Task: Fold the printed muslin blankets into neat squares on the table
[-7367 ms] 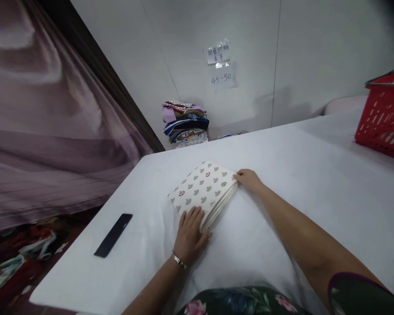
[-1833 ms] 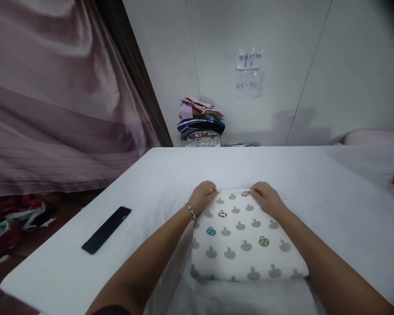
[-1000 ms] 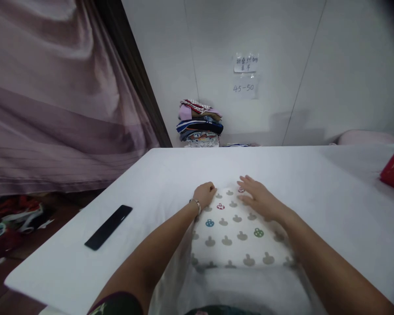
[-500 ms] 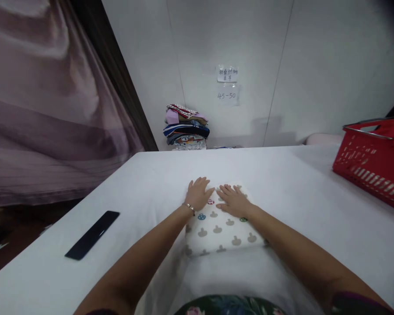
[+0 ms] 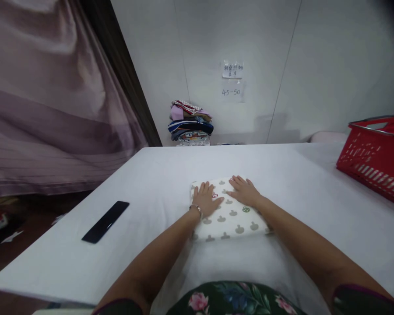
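A folded white cloth (image 5: 231,218) printed with grey mushroom shapes lies on the white table (image 5: 164,175) straight in front of me. My left hand (image 5: 208,200), with a bracelet at the wrist, rests flat on the cloth's left part, fingers stretched out. On the far right part of the cloth my right hand (image 5: 244,191) lies flat too, fingers spread. Neither hand holds anything.
A black flat phone-like object (image 5: 105,215) lies on the table to the left. A red plastic basket (image 5: 377,157) stands at the right edge. A stack of folded clothes (image 5: 190,124) sits against the wall behind the table. A purple curtain (image 5: 52,96) hangs at left.
Both hands went from gripping the cloth's far edge to lying flat on top. The cloth has slid a little away from me, and the view has shifted.
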Available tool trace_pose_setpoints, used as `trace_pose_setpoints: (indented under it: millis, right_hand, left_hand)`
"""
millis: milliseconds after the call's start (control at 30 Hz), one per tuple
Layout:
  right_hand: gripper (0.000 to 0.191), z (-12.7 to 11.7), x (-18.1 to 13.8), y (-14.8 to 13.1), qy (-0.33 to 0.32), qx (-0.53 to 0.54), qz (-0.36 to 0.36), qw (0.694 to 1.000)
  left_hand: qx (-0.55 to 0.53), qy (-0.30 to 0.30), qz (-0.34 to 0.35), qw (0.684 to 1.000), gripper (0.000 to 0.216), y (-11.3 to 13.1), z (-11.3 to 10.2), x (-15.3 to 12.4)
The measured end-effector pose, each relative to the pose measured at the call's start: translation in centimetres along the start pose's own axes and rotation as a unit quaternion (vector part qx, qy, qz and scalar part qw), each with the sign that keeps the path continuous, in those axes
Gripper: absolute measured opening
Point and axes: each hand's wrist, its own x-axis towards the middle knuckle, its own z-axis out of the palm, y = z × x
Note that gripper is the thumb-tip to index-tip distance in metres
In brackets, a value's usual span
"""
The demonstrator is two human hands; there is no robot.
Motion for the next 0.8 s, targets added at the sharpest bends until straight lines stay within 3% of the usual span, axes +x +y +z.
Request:
trace_pose_setpoints:
  millis: [67, 133, 233, 300, 433, 567, 700, 800]
  right_hand:
    - [0.067, -0.7, -0.5, 0.3, 0.013, 0.068, 0.012, 0.998]
    - [0.067, -1.4, -1.6, 1.0, 0.059, 0.160, 0.052, 0.984]
    - [0.067, -1.8, -4.4, 2.3, 0.116, 0.297, 0.147, 0.936]
    - [0.067, -1.9, -6.6, 3.0, 0.102, 0.376, 0.198, 0.899]
    - [0.071, -1.9, -9.8, 3.2, 0.032, 0.475, 0.248, 0.843]
    - [0.070, -2.1, -10.6, 2.8, 0.017, 0.449, 0.280, 0.848]
    - [0.072, -2.2, -10.1, 2.7, 0.009, 0.428, 0.281, 0.859]
    - [0.080, -2.5, -9.8, 2.5, -0.016, 0.418, 0.290, 0.861]
  left_hand:
    - [-0.064, 0.030, -0.014, 0.997, 0.066, -0.4, -0.6, -0.1]
    - [-0.140, 0.102, -0.035, 0.984, 0.055, -1.3, -1.4, -0.8]
    - [-0.237, 0.189, -0.101, 0.948, 0.048, -3.0, -2.3, -2.8]
    - [-0.308, 0.164, -0.172, 0.921, 0.051, -3.8, -2.6, -4.5]
    - [-0.449, 0.046, -0.277, 0.848, 0.063, -4.1, -2.7, -7.1]
    - [-0.513, -0.017, -0.314, 0.799, 0.069, -3.5, -3.3, -7.5]
    - [-0.534, -0.089, -0.304, 0.784, 0.053, -3.6, -3.7, -6.7]
    - [-0.557, -0.078, -0.278, 0.779, 0.048, -3.7, -3.4, -6.1]
